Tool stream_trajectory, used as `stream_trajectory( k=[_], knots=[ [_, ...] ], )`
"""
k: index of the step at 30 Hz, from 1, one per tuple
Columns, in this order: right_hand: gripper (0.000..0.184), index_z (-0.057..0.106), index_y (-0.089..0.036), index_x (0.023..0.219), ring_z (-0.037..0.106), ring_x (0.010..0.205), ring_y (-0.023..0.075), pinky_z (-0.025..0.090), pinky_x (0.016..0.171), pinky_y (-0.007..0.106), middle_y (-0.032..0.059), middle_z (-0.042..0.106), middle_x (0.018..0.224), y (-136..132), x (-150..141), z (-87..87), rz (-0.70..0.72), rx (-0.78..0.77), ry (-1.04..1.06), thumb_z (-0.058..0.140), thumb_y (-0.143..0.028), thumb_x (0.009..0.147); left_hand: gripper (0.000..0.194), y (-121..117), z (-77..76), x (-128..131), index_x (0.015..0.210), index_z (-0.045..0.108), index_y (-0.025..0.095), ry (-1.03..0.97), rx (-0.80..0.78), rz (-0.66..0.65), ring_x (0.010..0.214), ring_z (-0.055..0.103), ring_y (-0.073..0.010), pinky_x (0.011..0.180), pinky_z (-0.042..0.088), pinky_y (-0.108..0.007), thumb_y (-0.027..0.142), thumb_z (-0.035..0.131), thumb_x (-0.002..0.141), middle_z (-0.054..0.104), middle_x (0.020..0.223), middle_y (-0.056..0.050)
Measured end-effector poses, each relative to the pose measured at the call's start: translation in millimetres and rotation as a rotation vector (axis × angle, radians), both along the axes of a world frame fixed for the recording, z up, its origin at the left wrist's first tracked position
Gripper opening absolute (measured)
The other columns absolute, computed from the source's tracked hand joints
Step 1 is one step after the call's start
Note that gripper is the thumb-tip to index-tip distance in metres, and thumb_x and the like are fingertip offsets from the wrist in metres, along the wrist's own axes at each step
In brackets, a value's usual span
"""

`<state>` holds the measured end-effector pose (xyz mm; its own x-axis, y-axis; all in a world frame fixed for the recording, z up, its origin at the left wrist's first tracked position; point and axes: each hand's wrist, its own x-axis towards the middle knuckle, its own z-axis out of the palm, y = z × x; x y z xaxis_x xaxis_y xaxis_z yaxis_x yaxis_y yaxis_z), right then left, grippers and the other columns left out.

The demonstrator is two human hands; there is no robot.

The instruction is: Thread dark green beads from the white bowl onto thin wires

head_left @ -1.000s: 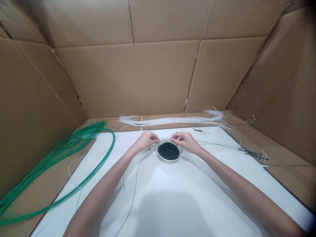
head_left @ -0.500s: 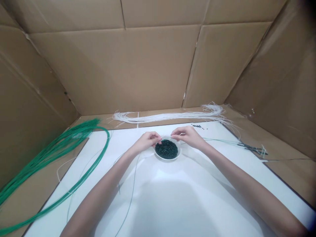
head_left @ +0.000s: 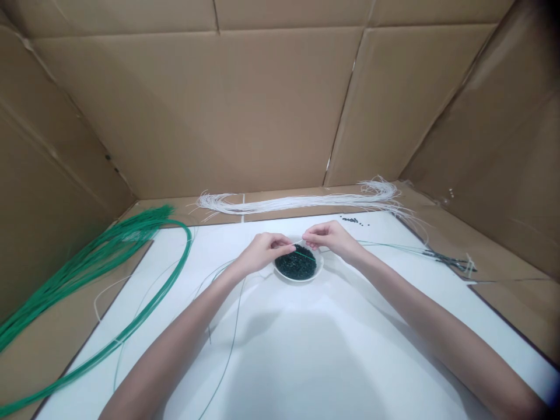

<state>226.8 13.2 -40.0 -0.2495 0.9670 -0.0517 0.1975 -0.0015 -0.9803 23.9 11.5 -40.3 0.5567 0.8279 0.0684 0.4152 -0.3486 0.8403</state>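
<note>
left grip (head_left: 266,252) closed on thin wire (head_left: 304,256) | wire lies rightward over bowl (head_left: 298,280) of beads (head_left: 295,264) | right grip (head_left: 326,235) pinched, contents unclear

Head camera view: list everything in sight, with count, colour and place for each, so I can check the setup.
white board: one, white, under the hands
bowl: one, white, middle of the board
beads: many, dark green, in the bowl
loose beads: small scatter, dark, far edge of the board
white cords: one long bundle, white, beyond the board
green wires: one looped bundle, green, left of the board
thin wires: several, pale green, across the board
beaded wire ends: several, dark, right of the board
cardboard walls: several panels, brown, around the scene
left hand: one, above the bowl's rim
right hand: one, above the bowl's rim, fingers near a thin strand
</note>
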Motion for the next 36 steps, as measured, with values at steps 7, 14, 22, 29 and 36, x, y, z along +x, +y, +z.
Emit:
stream_trajectory(
  k=[7, 14, 22, 29, 36],
  knots=[
    [0.028, 0.062, -0.011, 0.061, 0.049, 0.049, 0.0082, 0.041, 0.052, 0.023, -0.0002, 0.058, 0.054, -0.6, -1.3, -0.3, 0.024, 0.022, -0.001, 0.070, -0.038, 0.057, 0.032, 11.3, -2.3, -11.9, 0.073, 0.068, 0.011, -0.003, -0.032, -0.031, 0.071, 0.059, -0.0163, 0.068, 0.044, -0.024, 0.041, 0.054, 0.073, 0.068, 0.075, -0.006],
    [0.031, 0.063, -0.011, 0.063, 0.050, 0.051, 0.0087, 0.043, 0.055, 0.023, 0.0012, 0.059, 0.056, 1.6, 3.7, 0.1, -0.026, 0.057, -0.019, 0.070, -0.041, 0.057, 0.031, 16.2, -0.9, -18.7, 0.074, 0.065, 0.011, -0.023, -0.082, -0.028, 0.066, 0.056, -0.0138, 0.065, 0.043, -0.024, 0.040, 0.053, 0.073, 0.064, 0.071, -0.005],
    [0.037, 0.066, -0.011, 0.068, 0.059, 0.059, 0.0117, 0.052, 0.065, 0.027, 0.0066, 0.065, 0.064, 1.6, 5.1, 3.3, -0.084, -0.035, 0.084, 0.065, -0.048, 0.063, 0.030, 18.4, -8.3, -16.8, 0.075, 0.065, 0.011, -0.080, -0.137, 0.106, 0.069, 0.058, -0.0154, 0.069, 0.043, -0.025, 0.039, 0.056, 0.070, 0.065, 0.071, -0.006],
    [0.034, 0.068, -0.011, 0.080, 0.063, 0.066, 0.0163, 0.052, 0.070, 0.030, 0.0056, 0.068, 0.070, -0.9, 7.8, 0.1, -0.049, 0.036, -0.041, 0.076, -0.028, 0.051, 0.028, 17.7, -7.0, -16.4, 0.078, 0.064, 0.010, -0.137, -0.163, 0.108, 0.070, 0.058, -0.0152, 0.069, 0.044, -0.026, 0.036, 0.057, 0.071, 0.064, 0.071, -0.006],
    [0.033, 0.069, -0.011, 0.075, 0.064, 0.062, 0.0186, 0.052, 0.065, 0.031, 0.0057, 0.069, 0.064, -0.4, 8.9, -1.8, -0.098, 0.027, -0.032, 0.077, -0.026, 0.047, 0.028, 15.4, -4.0, -16.1, 0.082, 0.068, 0.011, -0.089, -0.162, 0.056, 0.071, 0.058, -0.0158, 0.071, 0.045, -0.027, 0.033, 0.057, 0.070, 0.067, 0.074, -0.006]
  ],
)
